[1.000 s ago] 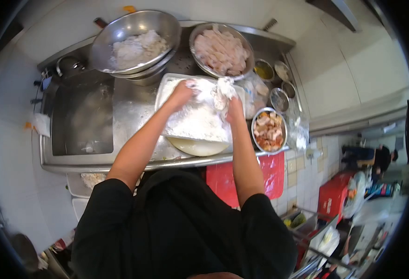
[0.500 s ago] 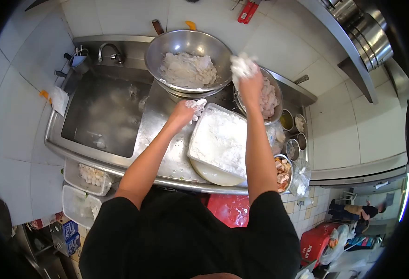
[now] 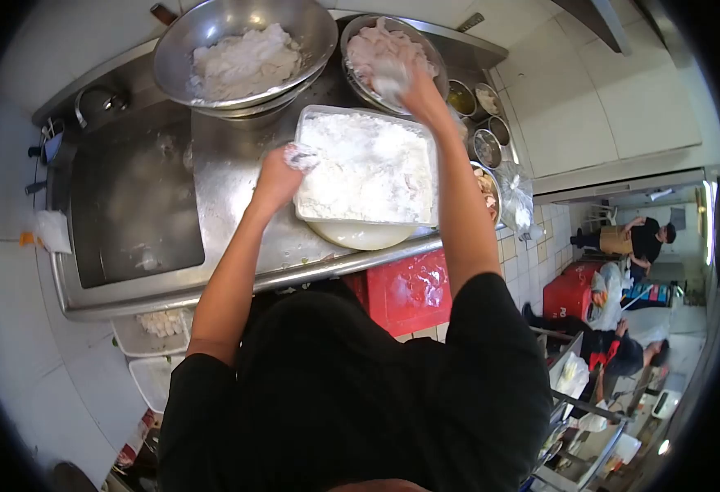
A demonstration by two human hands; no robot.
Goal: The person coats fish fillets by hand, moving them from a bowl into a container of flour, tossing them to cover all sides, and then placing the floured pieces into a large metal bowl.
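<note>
My left hand (image 3: 282, 174) is at the left side of a white plastic tub (image 3: 298, 197), its flour-coated fingers curled at the rim. White flour (image 3: 368, 168) fills the tub, which sits on a round pale container (image 3: 360, 235). My right hand (image 3: 417, 88) reaches over a metal bowl (image 3: 440, 61) of raw, pale pink meat pieces (image 3: 376, 49). Its fingers are floury and smeared by motion, so I cannot tell what they hold. Left of that bowl, a wide steel bowl (image 3: 167, 61) holds a heap of flour-coated pieces (image 3: 249, 59).
A sink (image 3: 130, 205) with cloudy water lies to the left. Small metal cups (image 3: 487, 148), a plastic bag (image 3: 515, 197) and a bowl of chopped pieces (image 3: 484, 193) stand at the right. Below the counter is a red container (image 3: 409, 291). Two people (image 3: 647, 242) (image 3: 622, 348) stand in the background.
My right hand has come from the left side of the meat bowl to over its front right part. My left hand has moved onto the tub's left rim. The view has turned and shifted.
</note>
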